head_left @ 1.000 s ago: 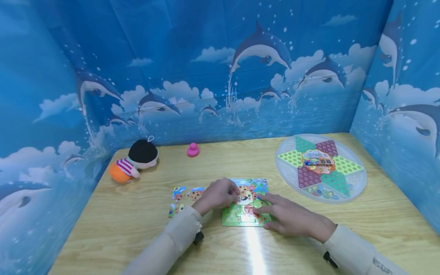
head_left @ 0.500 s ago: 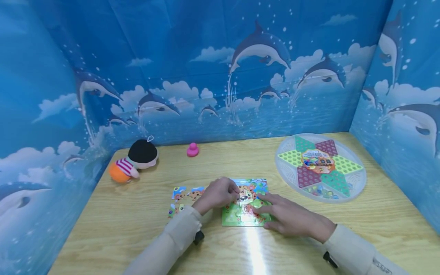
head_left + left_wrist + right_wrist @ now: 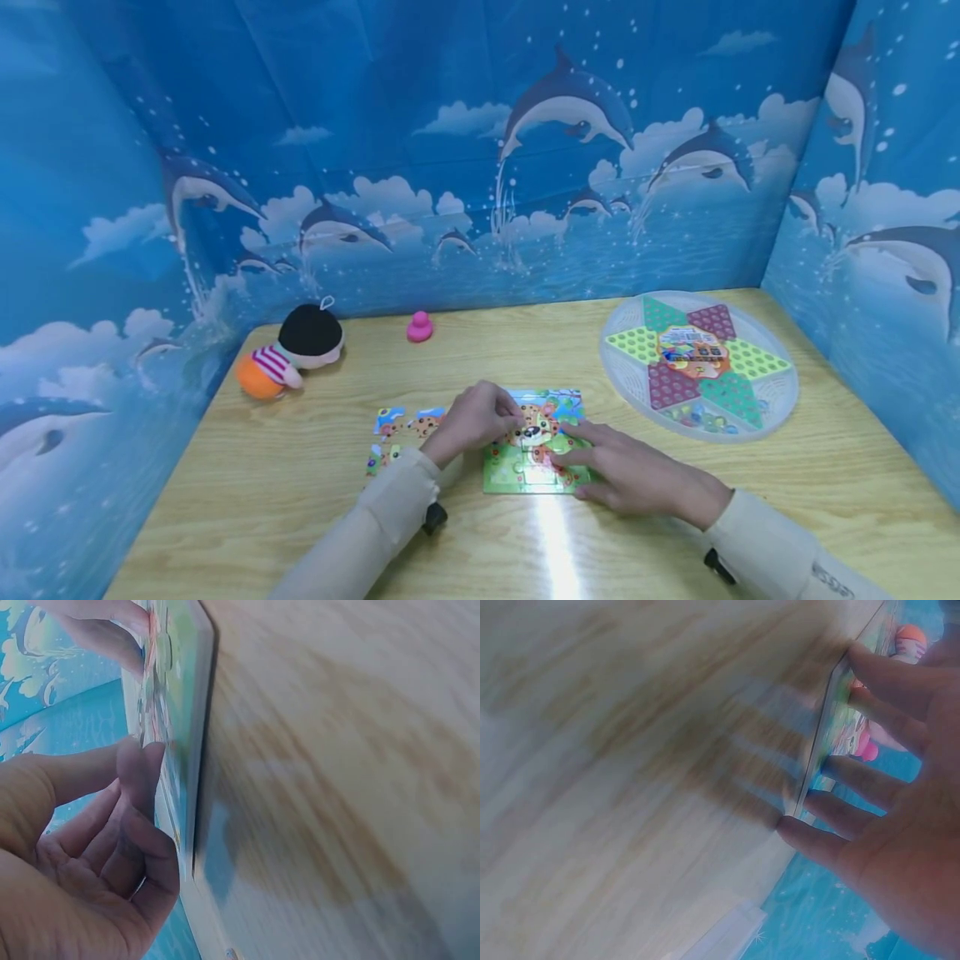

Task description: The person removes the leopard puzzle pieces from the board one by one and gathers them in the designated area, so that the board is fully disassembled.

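A jigsaw puzzle [image 3: 536,479] with a cartoon spotted animal on green and blue lies flat on the table. Over its left half, my left hand [image 3: 480,419] pinches a puzzle piece with thumb and forefinger; the piece is mostly hidden behind the fingers. In the left wrist view, the fingertips of this left hand [image 3: 112,825] meet right at the puzzle's face. My right hand [image 3: 630,471] lies along the right side, fingers spread, with fingertips on the puzzle and its edge. The right wrist view shows the right hand's fingers [image 3: 870,784] reaching across that edge.
Several loose puzzle pieces [image 3: 391,419] lie left of the puzzle, partly behind the left forearm. A round Chinese checkers board [image 3: 618,379] with glass marbles sits at the right. Toward the back are a plush doll [image 3: 310,332] and a pink rubber duck [image 3: 420,327].
The left fingers shift very slightly over the animal's face, and the printed nose area there looks a little different from frame to frame. The right hand stays in place.
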A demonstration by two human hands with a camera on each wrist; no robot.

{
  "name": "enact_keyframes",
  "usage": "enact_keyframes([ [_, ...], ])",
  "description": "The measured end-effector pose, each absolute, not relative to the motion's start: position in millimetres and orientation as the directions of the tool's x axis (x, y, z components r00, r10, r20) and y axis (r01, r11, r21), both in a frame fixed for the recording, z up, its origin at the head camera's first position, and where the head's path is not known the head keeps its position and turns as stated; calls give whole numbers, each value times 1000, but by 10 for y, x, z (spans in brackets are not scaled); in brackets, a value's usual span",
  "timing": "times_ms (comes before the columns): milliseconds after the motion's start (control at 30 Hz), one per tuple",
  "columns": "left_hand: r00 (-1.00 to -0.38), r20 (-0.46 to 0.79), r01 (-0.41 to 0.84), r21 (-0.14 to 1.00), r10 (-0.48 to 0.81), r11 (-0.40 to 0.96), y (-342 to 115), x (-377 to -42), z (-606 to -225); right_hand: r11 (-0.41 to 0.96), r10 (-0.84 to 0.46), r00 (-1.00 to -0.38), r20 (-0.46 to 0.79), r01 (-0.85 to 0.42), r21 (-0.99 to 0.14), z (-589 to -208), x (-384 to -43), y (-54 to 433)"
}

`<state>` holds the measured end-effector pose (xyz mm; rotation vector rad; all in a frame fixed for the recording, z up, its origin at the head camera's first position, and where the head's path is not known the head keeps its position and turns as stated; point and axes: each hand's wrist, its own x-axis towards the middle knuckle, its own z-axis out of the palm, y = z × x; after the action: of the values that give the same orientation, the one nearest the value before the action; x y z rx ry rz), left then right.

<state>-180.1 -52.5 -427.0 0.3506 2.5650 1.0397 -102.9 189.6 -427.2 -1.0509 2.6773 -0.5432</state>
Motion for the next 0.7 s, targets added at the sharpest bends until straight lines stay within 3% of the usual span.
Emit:
enact_keyframes([
  [700, -912, -205, 63, 785, 355, 616, -612, -1748, -4198, 679, -685, -725, -71, -601, -422, -4245, -1018, 1887],
])
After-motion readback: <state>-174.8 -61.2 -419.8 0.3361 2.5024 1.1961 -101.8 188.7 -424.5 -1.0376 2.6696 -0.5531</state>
